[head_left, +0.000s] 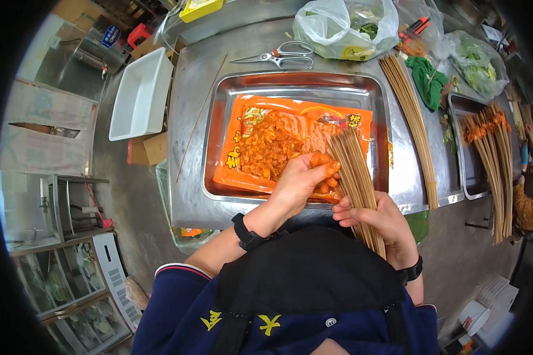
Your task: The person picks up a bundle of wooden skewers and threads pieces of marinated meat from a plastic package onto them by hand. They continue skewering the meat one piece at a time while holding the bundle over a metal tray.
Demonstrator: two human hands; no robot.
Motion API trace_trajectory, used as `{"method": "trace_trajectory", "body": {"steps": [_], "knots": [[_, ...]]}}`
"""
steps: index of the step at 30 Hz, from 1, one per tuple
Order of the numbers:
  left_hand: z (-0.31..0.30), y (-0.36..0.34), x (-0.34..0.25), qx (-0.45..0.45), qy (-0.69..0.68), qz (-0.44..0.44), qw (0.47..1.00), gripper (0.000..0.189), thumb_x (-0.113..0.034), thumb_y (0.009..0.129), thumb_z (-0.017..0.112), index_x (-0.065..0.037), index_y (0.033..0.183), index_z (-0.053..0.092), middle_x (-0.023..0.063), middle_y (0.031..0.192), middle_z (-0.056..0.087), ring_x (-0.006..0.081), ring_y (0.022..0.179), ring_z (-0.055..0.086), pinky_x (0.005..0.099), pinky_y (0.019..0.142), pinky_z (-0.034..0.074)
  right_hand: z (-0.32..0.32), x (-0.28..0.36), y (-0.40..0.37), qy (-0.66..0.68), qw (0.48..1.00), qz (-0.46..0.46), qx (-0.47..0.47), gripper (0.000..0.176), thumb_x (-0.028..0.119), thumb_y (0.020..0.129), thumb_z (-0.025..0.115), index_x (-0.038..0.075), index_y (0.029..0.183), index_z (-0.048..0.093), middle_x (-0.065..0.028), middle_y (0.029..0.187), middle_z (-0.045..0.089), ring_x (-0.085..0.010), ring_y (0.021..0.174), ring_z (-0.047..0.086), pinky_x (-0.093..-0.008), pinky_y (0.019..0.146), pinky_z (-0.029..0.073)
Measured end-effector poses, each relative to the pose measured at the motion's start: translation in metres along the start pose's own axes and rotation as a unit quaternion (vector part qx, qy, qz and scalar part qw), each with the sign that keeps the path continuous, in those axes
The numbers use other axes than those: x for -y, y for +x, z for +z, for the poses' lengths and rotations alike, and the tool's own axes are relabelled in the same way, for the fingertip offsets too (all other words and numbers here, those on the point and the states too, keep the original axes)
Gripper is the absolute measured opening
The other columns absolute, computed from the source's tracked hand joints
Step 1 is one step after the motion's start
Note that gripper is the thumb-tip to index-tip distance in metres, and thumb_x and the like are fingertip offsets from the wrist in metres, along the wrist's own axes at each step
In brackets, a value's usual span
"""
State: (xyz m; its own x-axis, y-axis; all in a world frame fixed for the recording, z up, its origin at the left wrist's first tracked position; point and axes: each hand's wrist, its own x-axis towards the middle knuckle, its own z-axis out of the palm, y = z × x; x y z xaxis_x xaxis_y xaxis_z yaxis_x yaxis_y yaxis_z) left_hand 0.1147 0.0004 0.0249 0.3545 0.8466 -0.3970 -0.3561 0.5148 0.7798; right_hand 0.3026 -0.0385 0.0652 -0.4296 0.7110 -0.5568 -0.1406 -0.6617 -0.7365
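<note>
My right hand (382,222) is closed round the lower part of a bundle of thin wooden skewers (355,171), which stands tilted over the tray's near right corner. My left hand (312,176) is beside the bundle's left edge. Its fingers are curled with the thumb pressed in and are smeared with orange sauce; what they pinch, if anything, is hidden. Below my left hand, sauced chopped meat pieces (266,145) lie on an orange printed plastic bag (228,168) inside a steel tray (299,80).
Scissors (278,56) lie behind the tray, with a single skewer (201,118) to its left. More skewers (411,124) lie on the right. Loaded skewers (488,148) rest on a second tray (459,118). Plastic bags of greens (352,29), a green cloth (426,80) and a white tub (141,97) surround these.
</note>
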Motion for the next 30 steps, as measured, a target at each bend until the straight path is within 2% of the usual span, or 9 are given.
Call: {"method": "trace_trajectory", "body": {"steps": [13,15,17,19,21,22,23,25,30], "knots": [[-0.010,0.000,-0.004,-0.003,0.055,-0.019,0.998,0.017,-0.013,0.085,0.056,0.000,0.096,0.056,0.0059,0.081,0.062,0.0093,0.068,0.056,0.0220,0.063,0.046,-0.001,-0.001,-0.001,-0.028,0.997,0.016,-0.072,0.014,0.003,0.077,0.058,-0.003,0.089,0.052,-0.0119,0.079,0.059,-0.0153,0.063,0.061,-0.0248,0.055,0.051],[-0.021,-0.005,-0.015,-0.068,0.095,0.025,0.993,0.015,-0.010,0.084,0.055,0.000,0.096,0.057,0.0066,0.083,0.062,0.0098,0.070,0.057,0.0220,0.067,0.047,-0.004,-0.001,-0.001,-0.039,0.997,0.010,-0.070,0.015,0.003,0.077,0.059,-0.003,0.089,0.052,-0.0115,0.077,0.059,-0.0147,0.061,0.060,-0.0247,0.052,0.050],[-0.045,-0.002,-0.014,-0.142,0.170,0.154,0.963,0.015,-0.009,0.085,0.054,0.000,0.096,0.057,0.0065,0.082,0.063,0.0115,0.072,0.059,0.0230,0.069,0.048,-0.006,0.002,-0.004,-0.028,0.995,-0.002,-0.100,0.014,0.002,0.077,0.058,-0.003,0.088,0.052,-0.0108,0.073,0.058,-0.0143,0.058,0.060,-0.0248,0.051,0.050],[-0.050,-0.010,-0.022,-0.142,0.182,0.158,0.960,0.015,-0.007,0.084,0.054,0.000,0.096,0.058,0.0065,0.082,0.063,0.0120,0.075,0.060,0.0243,0.068,0.048,-0.007,0.001,-0.004,-0.016,0.995,-0.004,-0.100,0.013,0.002,0.076,0.058,-0.002,0.087,0.052,-0.0109,0.073,0.058,-0.0143,0.057,0.059,-0.0250,0.050,0.049],[-0.054,-0.017,-0.025,-0.083,0.557,0.080,0.823,0.018,-0.004,0.080,0.054,-0.001,0.096,0.059,0.0097,0.081,0.063,0.0145,0.075,0.060,0.0251,0.067,0.048,-0.007,0.000,-0.003,-0.011,0.996,-0.002,-0.090,0.014,0.002,0.076,0.058,-0.003,0.087,0.051,-0.0111,0.073,0.058,-0.0145,0.058,0.060,-0.0250,0.050,0.049],[-0.049,-0.019,-0.023,-0.052,0.623,0.154,0.765,0.017,-0.006,0.075,0.058,-0.001,0.091,0.059,0.0140,0.077,0.061,0.0226,0.074,0.060,0.0320,0.066,0.047,-0.006,0.000,-0.002,-0.010,0.996,-0.002,-0.089,0.014,0.002,0.076,0.058,-0.003,0.087,0.051,-0.0111,0.073,0.058,-0.0145,0.058,0.060,-0.0250,0.050,0.049],[-0.044,-0.021,-0.022,-0.052,0.623,0.155,0.765,0.017,-0.006,0.075,0.058,-0.001,0.091,0.059,0.0140,0.077,0.061,0.0226,0.074,0.060,0.0320,0.066,0.047,-0.006,0.001,-0.002,-0.011,0.996,-0.004,-0.084,0.014,0.002,0.076,0.058,-0.003,0.088,0.051,-0.0111,0.073,0.058,-0.0146,0.058,0.060,-0.0250,0.050,0.049],[-0.035,-0.024,-0.019,-0.044,0.756,0.142,0.637,0.015,-0.012,0.073,0.061,-0.001,0.083,0.058,0.0178,0.073,0.058,0.0325,0.073,0.057,0.0409,0.064,0.046,-0.008,0.001,-0.002,-0.012,0.997,-0.006,-0.081,0.014,0.002,0.076,0.058,-0.003,0.088,0.051,-0.0110,0.073,0.058,-0.0147,0.058,0.060,-0.0250,0.050,0.049],[-0.029,-0.020,-0.015,-0.035,0.762,0.157,0.627,0.015,-0.015,0.072,0.061,-0.002,0.076,0.055,0.0204,0.071,0.056,0.0371,0.074,0.055,0.0450,0.066,0.044,-0.006,0.002,-0.002,-0.019,0.997,0.012,-0.078,0.014,0.003,0.076,0.059,-0.002,0.087,0.052,-0.0102,0.073,0.058,-0.0145,0.059,0.060,-0.0241,0.051,0.049]]}}
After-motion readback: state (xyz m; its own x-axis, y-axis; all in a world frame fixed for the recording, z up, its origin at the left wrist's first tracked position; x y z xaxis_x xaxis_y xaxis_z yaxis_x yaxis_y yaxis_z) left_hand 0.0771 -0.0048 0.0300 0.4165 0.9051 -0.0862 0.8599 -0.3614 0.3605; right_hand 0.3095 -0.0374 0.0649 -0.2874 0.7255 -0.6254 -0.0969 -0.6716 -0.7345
